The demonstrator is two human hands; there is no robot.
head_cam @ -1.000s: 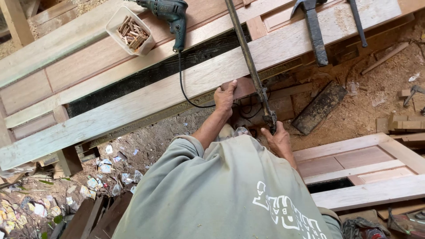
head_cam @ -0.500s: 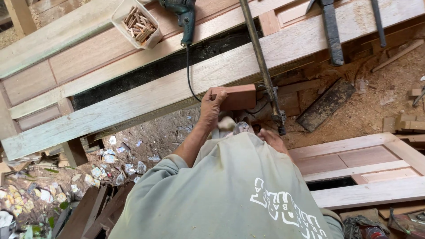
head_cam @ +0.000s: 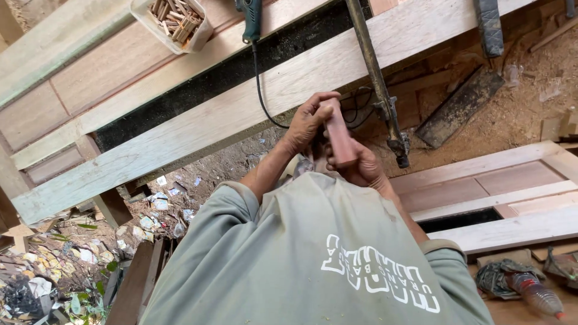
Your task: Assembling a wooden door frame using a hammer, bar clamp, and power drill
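A reddish wooden block (head_cam: 339, 135) is held upright in front of my chest by both hands. My left hand (head_cam: 306, 120) wraps its top end from the left. Below and to the right, my right hand (head_cam: 363, 170) grips its lower end. My grey shirt (head_cam: 313, 265) fills the bottom of the view. Just behind the hands lies a long pale wooden beam (head_cam: 198, 129) of a door frame, and a metal bar clamp (head_cam: 378, 84) hangs over it, right of the block.
A green power drill (head_cam: 250, 18) with a black cord and a white tub of wooden pegs (head_cam: 174, 21) rest on the frame. A second panelled door (head_cam: 487, 192) lies at the right, a plastic bottle (head_cam: 537, 293) near it. Sawdust covers the ground, with litter at lower left.
My left hand has lifted the block away from the beam's edge and turned it upright. My right hand has left the clamp and joined it on the block.
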